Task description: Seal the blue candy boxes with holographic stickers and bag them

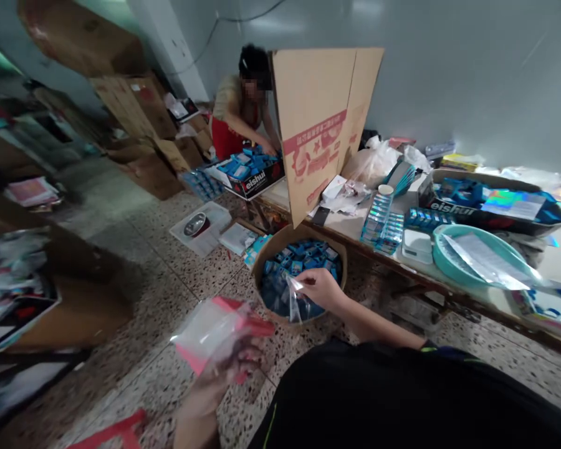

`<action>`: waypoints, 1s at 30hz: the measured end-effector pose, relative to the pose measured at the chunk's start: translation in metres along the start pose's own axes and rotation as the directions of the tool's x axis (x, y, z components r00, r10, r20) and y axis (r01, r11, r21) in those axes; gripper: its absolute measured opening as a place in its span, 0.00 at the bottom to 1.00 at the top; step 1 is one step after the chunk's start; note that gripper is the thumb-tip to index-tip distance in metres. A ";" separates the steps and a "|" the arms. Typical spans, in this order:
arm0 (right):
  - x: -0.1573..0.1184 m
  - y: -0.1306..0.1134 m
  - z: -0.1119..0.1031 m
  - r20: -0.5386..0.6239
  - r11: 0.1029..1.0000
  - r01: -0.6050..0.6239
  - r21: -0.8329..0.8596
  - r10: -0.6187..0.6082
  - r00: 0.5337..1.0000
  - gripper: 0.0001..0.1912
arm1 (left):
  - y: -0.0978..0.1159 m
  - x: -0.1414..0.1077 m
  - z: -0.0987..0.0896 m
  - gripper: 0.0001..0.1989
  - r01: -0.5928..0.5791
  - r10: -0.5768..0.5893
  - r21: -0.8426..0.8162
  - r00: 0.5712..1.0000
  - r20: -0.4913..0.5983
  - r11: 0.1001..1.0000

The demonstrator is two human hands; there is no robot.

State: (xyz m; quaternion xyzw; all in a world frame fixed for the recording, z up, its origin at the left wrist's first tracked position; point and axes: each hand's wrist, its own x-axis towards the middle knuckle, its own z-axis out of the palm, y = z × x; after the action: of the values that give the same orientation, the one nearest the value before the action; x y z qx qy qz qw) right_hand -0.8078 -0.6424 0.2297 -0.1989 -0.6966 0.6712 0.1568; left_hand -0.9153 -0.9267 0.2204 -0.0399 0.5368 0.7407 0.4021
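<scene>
My right hand (321,288) is closed in a pinch on a clear plastic bag (297,300). It hangs over a round cardboard container (337,249) filled with small blue boxes (303,254). Lower down on the left, my left hand (236,365) is smeared by motion, close to a pink-red plastic piece that looks like a stool (197,357). Clear plastic bags or film (208,327) lie over the pink-red surface. Whether the left fingers grip anything is too blurred to make out.
A long table (355,240) on the right bears a teal basin (472,274), a white scale (417,246) and strips of blue packs (383,218). A tall cardboard sheet (322,125) stands upright. Behind it a person (234,112) reaches into a box (255,184). Cartons (84,305) stand left.
</scene>
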 end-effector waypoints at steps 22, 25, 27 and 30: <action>0.042 0.022 -0.132 -0.229 0.931 -0.227 0.286 0.296 0.927 0.21 | -0.007 0.199 0.130 0.21 -0.289 0.356 0.690 0.933 0.049 0.663; 0.048 0.035 -0.096 -0.343 0.973 -0.222 0.063 0.230 0.911 0.16 | -0.009 0.191 0.147 0.17 -0.396 0.325 0.676 0.915 0.237 0.622; 0.055 0.043 -0.069 -0.343 0.976 -0.216 -0.023 0.196 0.919 0.14 | -0.018 0.184 0.160 0.21 -0.492 0.242 0.603 0.860 0.450 0.627; 0.069 0.051 -0.037 -0.334 0.978 -0.205 -0.041 0.180 0.925 0.17 | -0.030 0.184 0.168 0.35 -0.624 0.264 0.467 0.734 0.626 0.627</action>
State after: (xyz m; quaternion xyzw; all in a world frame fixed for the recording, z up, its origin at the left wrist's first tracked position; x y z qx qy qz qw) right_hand -0.8468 -0.5756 0.1770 -0.3812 -0.6625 0.6143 0.1963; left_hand -0.9576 -0.6835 0.1780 0.4347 0.6271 0.5672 0.3099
